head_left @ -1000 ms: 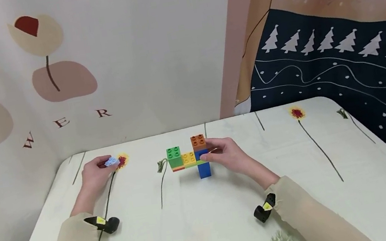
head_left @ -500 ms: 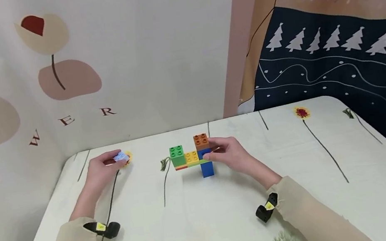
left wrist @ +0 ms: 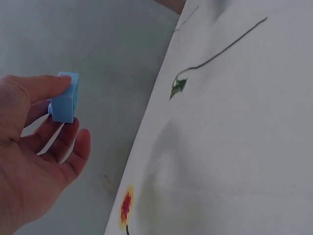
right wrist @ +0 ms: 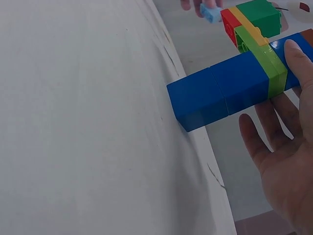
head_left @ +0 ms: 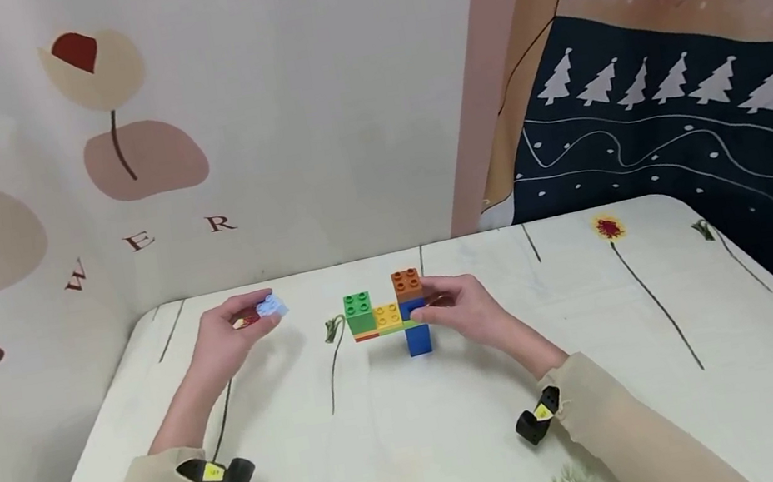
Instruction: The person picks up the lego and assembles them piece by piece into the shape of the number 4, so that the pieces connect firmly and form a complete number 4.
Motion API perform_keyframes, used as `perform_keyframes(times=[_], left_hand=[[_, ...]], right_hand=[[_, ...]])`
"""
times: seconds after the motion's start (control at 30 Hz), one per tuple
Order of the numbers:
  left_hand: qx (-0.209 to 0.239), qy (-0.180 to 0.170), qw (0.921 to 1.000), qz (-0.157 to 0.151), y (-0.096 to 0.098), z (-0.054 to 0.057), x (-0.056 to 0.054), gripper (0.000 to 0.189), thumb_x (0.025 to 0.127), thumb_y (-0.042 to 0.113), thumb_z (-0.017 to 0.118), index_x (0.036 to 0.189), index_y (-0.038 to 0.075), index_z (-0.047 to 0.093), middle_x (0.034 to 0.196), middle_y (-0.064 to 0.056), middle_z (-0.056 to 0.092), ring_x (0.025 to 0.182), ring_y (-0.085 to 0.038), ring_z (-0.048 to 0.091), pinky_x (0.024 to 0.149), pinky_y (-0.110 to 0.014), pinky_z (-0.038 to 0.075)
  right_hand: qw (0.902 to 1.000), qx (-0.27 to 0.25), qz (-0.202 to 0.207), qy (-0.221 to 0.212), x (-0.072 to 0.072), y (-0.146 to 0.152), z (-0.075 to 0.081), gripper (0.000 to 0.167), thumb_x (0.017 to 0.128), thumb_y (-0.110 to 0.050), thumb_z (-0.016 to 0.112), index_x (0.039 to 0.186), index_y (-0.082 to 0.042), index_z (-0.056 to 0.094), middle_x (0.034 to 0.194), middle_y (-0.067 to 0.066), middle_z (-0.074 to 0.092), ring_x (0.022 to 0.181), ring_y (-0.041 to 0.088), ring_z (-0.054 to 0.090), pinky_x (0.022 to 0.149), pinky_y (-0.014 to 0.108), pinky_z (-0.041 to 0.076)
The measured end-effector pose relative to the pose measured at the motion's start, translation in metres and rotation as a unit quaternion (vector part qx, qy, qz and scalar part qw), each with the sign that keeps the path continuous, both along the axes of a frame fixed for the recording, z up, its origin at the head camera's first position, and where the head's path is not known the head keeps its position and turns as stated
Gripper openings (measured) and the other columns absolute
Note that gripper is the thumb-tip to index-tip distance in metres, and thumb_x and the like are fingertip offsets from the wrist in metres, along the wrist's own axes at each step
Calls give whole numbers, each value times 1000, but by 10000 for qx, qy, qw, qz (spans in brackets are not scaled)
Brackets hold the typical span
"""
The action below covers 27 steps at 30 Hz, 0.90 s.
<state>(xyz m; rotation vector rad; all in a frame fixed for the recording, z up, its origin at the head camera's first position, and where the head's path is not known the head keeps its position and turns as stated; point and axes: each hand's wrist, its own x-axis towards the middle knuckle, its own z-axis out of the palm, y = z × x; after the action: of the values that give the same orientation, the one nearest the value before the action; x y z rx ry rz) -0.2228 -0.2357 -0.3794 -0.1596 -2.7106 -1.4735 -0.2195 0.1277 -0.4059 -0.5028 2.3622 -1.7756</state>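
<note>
My left hand [head_left: 230, 333] pinches a light blue toy brick [head_left: 271, 305] between thumb and fingers, raised over the table's far left part. In the left wrist view the light blue brick [left wrist: 64, 98] is held on its side edges, its studs facing the palm. Right of it, my right hand [head_left: 464, 309] grips a joined brick structure [head_left: 419, 339] by a blue brick of its column. That column has blue bricks, a lime layer and an orange-brown brick on top. Its arm reaches left with red, yellow and green bricks [right wrist: 259, 17]. Some gap separates the light blue brick from the green one.
The table [head_left: 388, 443] wears a white cloth printed with flowers and stems. Behind it hangs a pale printed curtain [head_left: 306, 119], with a dark tree-patterned cloth [head_left: 641, 125] at the right. Each wrist carries a small black camera [head_left: 533, 424].
My left hand has moved right with the light blue brick, closer to the structure. The right hand keeps its grip and stays nearly in place; the head view has shifted slightly.
</note>
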Motion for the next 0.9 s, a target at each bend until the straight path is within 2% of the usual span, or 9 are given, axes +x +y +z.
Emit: perform_keyframes(times=[0.27,0.43,0.67,0.77,0.9], left_hand=[[606,427,9952,-635,40,19,19,42,93,3,75,134,2,66,125,-15,64,107,-15,59,84,-17,54],[859,511,9912,-865,56,25,25,41,91,-2,75,131,0,68,124,-14,64,108,-14,59,86,-19,54],[1234,360,9874,-919,68,24,26,43,90,-4,75,132,1,67,126,-11,64,111,-17,60,89,-22,55],[1248,234,9883,-848,73,25,26,44,91,-1,76,133,4,67,128,-8,64,114,-21,59,89,-21,55],[1216,46,9894,-787,81,26,27,44,92,2,76,135,6,67,130,-10,62,115,-26,60,86,-23,56]], right_hand=[[10000,15,-45,-24,0,1,-2,56,94,-20,78,143,-1,59,122,13,70,107,26,65,94,37,55],[10000,42,-76,18,0,0,-2,57,94,-19,78,144,-1,58,124,13,69,108,26,64,95,38,55],[9999,74,-79,18,1,0,-1,56,94,-19,77,144,-2,58,124,12,69,108,26,63,96,38,55],[9999,74,-75,25,1,0,-1,56,94,-19,77,144,-2,58,124,12,69,108,26,63,96,38,55],[9999,79,-91,0,1,0,-1,57,94,-20,77,144,-2,57,123,12,69,108,26,63,96,38,55]])
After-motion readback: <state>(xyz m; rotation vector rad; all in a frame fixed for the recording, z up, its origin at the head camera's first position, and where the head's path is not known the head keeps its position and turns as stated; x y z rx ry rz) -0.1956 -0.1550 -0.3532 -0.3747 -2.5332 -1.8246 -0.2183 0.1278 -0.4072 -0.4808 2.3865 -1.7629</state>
